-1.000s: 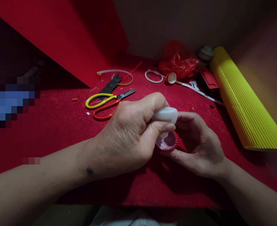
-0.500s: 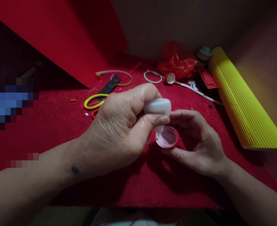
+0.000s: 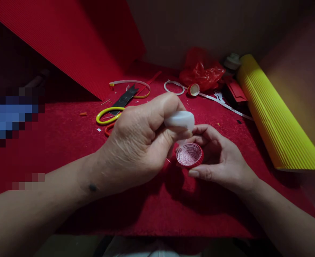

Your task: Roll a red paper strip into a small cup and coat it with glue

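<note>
My left hand (image 3: 144, 139) is wrapped round a small white glue bottle (image 3: 181, 120), which it holds tipped downward. The bottle's nozzle points at the near-left rim of a little cup of coiled corrugated paper (image 3: 189, 155), red outside and whitish inside. Between the thumb and fingers of my right hand (image 3: 221, 160) the cup is held, its hollow facing up toward me. Whether the nozzle touches the cup I cannot tell. Behind my left hand lie scissors with a yellow handle loop (image 3: 108, 116), a red loop and a black blade cover, partly hidden.
A yellow corrugated roll (image 3: 278, 117) lies along the right. At the back are a red plastic bag (image 3: 201, 69), a small red-rimmed coil (image 3: 193, 90), a white paper ring (image 3: 174, 87) and a curled strip (image 3: 146, 85). A red corrugated sheet (image 3: 74, 39) leans at the back left.
My right hand has turned the cup slightly, its thumb shifting along the outside. The glue bottle stays over the rim, with my left hand moved only a little.
</note>
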Available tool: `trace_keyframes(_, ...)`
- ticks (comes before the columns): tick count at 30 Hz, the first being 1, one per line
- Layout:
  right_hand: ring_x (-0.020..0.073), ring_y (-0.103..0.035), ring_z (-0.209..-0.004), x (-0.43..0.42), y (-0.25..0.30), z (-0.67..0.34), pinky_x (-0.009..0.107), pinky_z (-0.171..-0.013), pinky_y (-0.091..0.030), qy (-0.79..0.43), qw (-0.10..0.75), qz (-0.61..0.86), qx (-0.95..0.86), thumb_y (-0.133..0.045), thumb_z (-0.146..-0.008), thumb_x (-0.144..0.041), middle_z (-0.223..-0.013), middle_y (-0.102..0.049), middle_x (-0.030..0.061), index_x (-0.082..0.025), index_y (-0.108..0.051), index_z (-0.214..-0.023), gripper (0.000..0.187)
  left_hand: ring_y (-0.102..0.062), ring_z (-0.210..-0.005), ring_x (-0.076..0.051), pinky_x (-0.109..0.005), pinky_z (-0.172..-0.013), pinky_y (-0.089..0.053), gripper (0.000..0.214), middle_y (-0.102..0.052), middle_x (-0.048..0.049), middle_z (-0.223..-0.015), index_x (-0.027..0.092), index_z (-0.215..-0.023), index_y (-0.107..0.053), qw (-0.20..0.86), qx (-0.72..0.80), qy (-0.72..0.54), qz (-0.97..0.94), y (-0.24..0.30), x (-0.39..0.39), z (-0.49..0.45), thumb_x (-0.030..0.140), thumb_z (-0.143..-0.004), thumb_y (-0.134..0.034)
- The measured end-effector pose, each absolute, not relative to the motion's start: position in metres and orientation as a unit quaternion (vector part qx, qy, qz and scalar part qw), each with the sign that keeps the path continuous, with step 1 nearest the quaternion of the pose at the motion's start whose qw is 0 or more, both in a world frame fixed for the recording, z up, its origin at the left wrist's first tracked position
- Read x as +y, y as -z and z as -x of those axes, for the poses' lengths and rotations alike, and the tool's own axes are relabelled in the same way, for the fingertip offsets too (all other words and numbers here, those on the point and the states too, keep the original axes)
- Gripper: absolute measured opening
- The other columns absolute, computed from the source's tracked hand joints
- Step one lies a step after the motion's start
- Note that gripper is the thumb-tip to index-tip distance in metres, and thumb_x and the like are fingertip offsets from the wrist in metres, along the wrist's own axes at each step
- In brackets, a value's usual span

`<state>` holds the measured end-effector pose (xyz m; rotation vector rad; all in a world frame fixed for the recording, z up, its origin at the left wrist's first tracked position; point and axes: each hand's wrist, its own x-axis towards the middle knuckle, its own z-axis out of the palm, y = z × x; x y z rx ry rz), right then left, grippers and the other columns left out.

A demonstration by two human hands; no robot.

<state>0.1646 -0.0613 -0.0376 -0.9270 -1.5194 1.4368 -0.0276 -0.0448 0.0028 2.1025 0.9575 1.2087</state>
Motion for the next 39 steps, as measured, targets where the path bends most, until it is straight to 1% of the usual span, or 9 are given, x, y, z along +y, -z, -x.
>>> trace_keyframes(4,0.0144,-0.066,-0.079,-0.059,0.039,-0.165,0.023,-0.067,-0.056,-0.582,0.409,0.363,-0.602,-0.083,-0.064,-0.019,-0.092,-0.066,0.0019,-0.023,-0.050,-0.107,0.055,-0.054,-0.055,-0.009,-0.024,-0.049,-0.044,0.012,-0.059,0.0011,-0.066,0.018,-0.078,-0.061,0.261,0.362,-0.454,-0.771,-0.004,-0.048,0.027,0.017,-0.087,-0.054)
trace_keyframes(10,0.0157,-0.066,-0.081,-0.058,0.040,-0.162,0.025,-0.068,-0.057,-0.594,0.407,0.341,-0.604,-0.081,-0.066,-0.020,-0.095,-0.065,0.0024,-0.023,-0.052,-0.107,0.051,-0.056,-0.056,-0.009,-0.022,-0.050,-0.046,0.015,-0.062,0.0023,-0.072,0.020,-0.081,-0.061,0.311,0.321,-0.429,-0.785,0.000,-0.046,0.027,0.015,-0.089,-0.049)
trace_keyframes(15,0.0157,-0.066,-0.078,-0.057,0.038,-0.162,0.025,-0.067,-0.056,-0.593,0.409,0.349,-0.600,-0.083,-0.064,-0.024,-0.093,-0.066,0.0029,-0.022,-0.052,-0.104,0.050,-0.054,-0.055,-0.009,-0.023,-0.049,-0.044,0.014,-0.060,0.0017,-0.069,0.019,-0.084,-0.062,0.264,0.301,-0.421,-0.814,0.000,-0.040,0.029,0.011,-0.085,-0.051)
trace_keyframes(19,0.0148,-0.066,-0.075,-0.056,0.038,-0.164,0.024,-0.065,-0.056,-0.592,0.401,0.361,-0.599,-0.084,-0.063,-0.024,-0.087,-0.066,0.0013,-0.022,-0.051,-0.107,0.055,-0.053,-0.057,-0.010,-0.025,-0.050,-0.043,0.012,-0.061,0.0001,-0.070,0.016,-0.083,-0.062,0.241,0.333,-0.432,-0.803,-0.004,-0.041,0.030,0.011,-0.085,-0.051)
trace_keyframes(22,0.0151,-0.067,-0.076,-0.057,0.039,-0.164,0.025,-0.066,-0.056,-0.595,0.402,0.351,-0.601,-0.084,-0.063,-0.023,-0.088,-0.066,0.0009,-0.022,-0.051,-0.109,0.056,-0.055,-0.058,-0.010,-0.025,-0.051,-0.045,0.013,-0.062,-0.0004,-0.073,0.017,-0.082,-0.061,0.251,0.334,-0.443,-0.793,-0.006,-0.044,0.029,0.010,-0.084,-0.051)
trace_keyframes(27,0.0178,-0.068,-0.082,-0.056,0.039,-0.162,0.028,-0.069,-0.057,-0.591,0.398,0.353,-0.606,-0.082,-0.066,-0.026,-0.096,-0.067,0.0028,-0.023,-0.053,-0.106,0.049,-0.057,-0.057,-0.010,-0.023,-0.051,-0.047,0.015,-0.063,0.0011,-0.073,0.020,-0.084,-0.061,0.294,0.323,-0.419,-0.796,0.001,-0.046,0.029,0.013,-0.087,-0.049)
trace_keyframes(33,0.0170,-0.067,-0.080,-0.056,0.040,-0.163,0.027,-0.068,-0.057,-0.593,0.394,0.359,-0.604,-0.083,-0.064,-0.025,-0.096,-0.067,0.0030,-0.023,-0.054,-0.106,0.051,-0.056,-0.055,-0.010,-0.022,-0.049,-0.044,0.012,-0.061,0.0024,-0.067,0.020,-0.083,-0.061,0.240,0.338,-0.404,-0.815,0.002,-0.044,0.032,0.011,-0.083,-0.053)
trace_keyframes(36,0.0164,-0.067,-0.076,-0.056,0.040,-0.164,0.025,-0.065,-0.056,-0.610,0.394,0.346,-0.594,-0.084,-0.062,-0.022,-0.091,-0.066,0.0017,-0.023,-0.053,-0.108,0.055,-0.054,-0.054,-0.009,-0.023,-0.049,-0.044,0.012,-0.060,0.0012,-0.066,0.018,-0.080,-0.062,0.236,0.351,-0.415,-0.806,-0.003,-0.047,0.032,0.016,-0.086,-0.052)
trace_keyframes(39,0.0163,-0.066,-0.075,-0.057,0.040,-0.162,0.025,-0.063,-0.055,-0.609,0.389,0.350,-0.596,-0.084,-0.062,-0.025,-0.088,-0.066,0.0015,-0.024,-0.053,-0.109,0.056,-0.054,-0.055,-0.009,-0.023,-0.050,-0.044,0.017,-0.061,-0.0001,-0.069,0.018,-0.077,-0.061,0.245,0.355,-0.429,-0.794,-0.007,-0.049,0.032,0.019,-0.089,-0.049)
